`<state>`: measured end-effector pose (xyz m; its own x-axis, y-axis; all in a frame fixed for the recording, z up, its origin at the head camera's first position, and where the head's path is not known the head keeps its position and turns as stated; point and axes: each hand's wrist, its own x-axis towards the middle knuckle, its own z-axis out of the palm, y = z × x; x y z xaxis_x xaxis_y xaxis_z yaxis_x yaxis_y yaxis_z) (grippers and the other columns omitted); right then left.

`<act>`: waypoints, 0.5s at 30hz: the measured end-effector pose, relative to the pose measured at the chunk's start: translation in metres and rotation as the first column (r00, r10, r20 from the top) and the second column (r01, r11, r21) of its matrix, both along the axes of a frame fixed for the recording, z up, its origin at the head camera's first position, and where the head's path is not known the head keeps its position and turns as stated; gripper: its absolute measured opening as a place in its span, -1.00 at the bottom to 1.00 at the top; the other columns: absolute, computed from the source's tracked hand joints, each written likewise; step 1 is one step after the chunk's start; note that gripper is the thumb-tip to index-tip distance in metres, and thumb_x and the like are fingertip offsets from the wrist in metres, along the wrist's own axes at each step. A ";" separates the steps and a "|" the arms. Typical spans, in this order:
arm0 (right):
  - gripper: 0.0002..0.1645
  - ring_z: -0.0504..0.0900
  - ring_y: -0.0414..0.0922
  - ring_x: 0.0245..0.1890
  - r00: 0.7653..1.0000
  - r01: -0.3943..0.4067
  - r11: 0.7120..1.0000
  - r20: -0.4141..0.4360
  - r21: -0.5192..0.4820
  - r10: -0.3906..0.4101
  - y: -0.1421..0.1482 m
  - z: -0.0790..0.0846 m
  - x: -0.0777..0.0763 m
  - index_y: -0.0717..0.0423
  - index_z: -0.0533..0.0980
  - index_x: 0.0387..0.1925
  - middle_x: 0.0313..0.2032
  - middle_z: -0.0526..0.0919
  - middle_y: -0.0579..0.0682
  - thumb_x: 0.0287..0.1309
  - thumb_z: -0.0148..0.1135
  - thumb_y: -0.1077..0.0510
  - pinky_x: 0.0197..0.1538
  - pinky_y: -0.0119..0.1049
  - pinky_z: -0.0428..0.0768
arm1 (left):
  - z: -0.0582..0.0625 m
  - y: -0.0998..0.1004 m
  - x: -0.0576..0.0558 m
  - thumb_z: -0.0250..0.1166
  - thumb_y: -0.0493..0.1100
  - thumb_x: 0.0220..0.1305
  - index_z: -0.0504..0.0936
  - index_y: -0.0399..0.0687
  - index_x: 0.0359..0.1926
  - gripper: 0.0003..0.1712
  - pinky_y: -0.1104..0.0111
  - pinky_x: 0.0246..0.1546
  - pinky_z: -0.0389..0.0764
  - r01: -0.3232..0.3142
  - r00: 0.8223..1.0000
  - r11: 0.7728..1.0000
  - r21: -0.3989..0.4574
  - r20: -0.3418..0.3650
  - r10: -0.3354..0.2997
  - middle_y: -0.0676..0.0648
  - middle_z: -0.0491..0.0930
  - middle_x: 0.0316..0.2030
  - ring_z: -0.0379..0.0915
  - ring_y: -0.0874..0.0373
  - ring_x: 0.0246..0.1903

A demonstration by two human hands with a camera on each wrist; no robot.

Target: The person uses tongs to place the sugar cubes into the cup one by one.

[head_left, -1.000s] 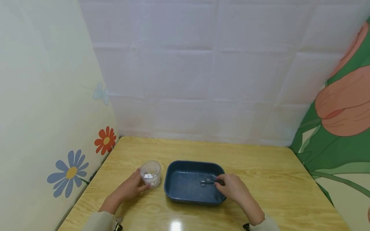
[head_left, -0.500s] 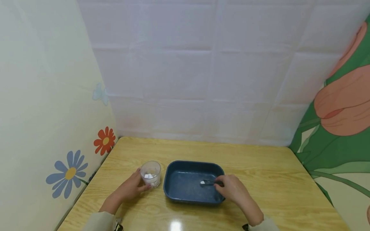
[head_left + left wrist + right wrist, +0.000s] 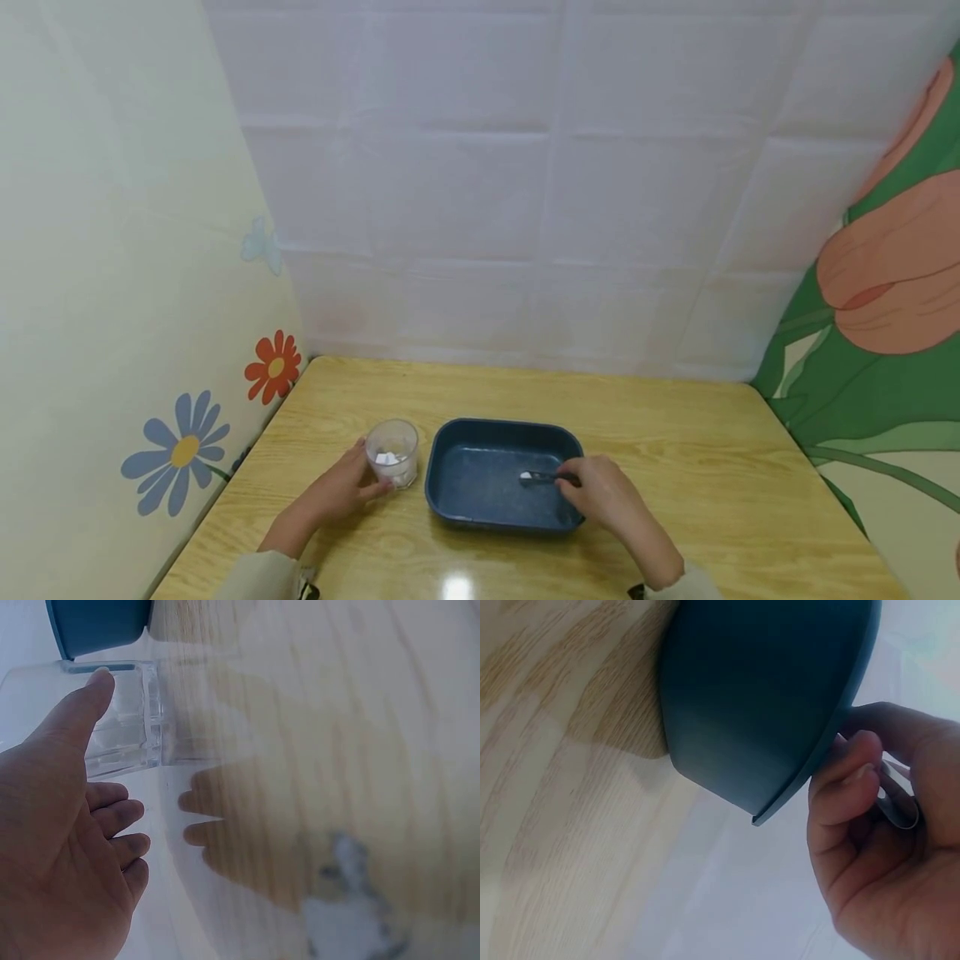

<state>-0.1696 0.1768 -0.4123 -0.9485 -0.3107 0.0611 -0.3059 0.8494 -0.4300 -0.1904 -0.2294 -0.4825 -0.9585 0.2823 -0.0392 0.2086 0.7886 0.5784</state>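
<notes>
On the left, my left hand (image 3: 339, 490) holds a clear drinking glass (image 3: 393, 473) at its side, the thumb (image 3: 94, 697) lying along the wall. Small white pieces (image 3: 389, 458) lie inside the glass. My right hand (image 3: 606, 498) pinches dark tweezers (image 3: 546, 478) over the right part of a dark blue rectangular tray (image 3: 472, 487). At the tips of the tweezers is a small white piece (image 3: 525, 475), low over the tray floor. The rounded back end of the tweezers (image 3: 904, 810) shows between the fingers in the right wrist view.
Both the tray and the glass stand on a light wooden table (image 3: 645, 417), a narrow gap between them. A white sheet (image 3: 465, 208) hangs behind the table. Flower-patterned panels (image 3: 885, 333) flank it left and right.
The tips of the tweezers have come together at the white piece, from standing apart a second ago. The left hand and the glass are practically still.
</notes>
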 end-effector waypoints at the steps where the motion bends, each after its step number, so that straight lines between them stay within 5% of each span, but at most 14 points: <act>1: -0.87 0.62 -0.21 -0.40 1.000 0.001 1.000 -0.004 -0.004 -0.001 0.000 0.000 0.000 0.07 0.68 -0.33 -0.41 0.69 -0.13 0.05 0.31 0.15 -0.36 -0.30 0.58 | 0.000 0.000 0.000 0.25 0.28 0.11 0.04 -0.08 0.43 0.02 -0.07 0.35 -0.08 -0.001 1.000 1.000 -0.002 0.000 0.001 -0.18 0.04 0.41 -0.22 -0.21 0.40; 15: -0.88 0.61 -0.27 -0.45 1.000 -0.014 1.000 -0.007 -0.017 0.014 -0.002 0.006 0.000 0.06 0.68 -0.34 -0.42 0.69 -0.15 0.06 0.30 0.15 -0.43 -0.40 0.55 | 0.002 0.000 0.001 0.27 0.23 0.11 0.08 -0.09 0.42 -0.01 -0.07 0.35 -0.09 0.008 1.000 1.000 0.016 -0.009 -0.008 -0.17 0.08 0.40 -0.19 -0.21 0.40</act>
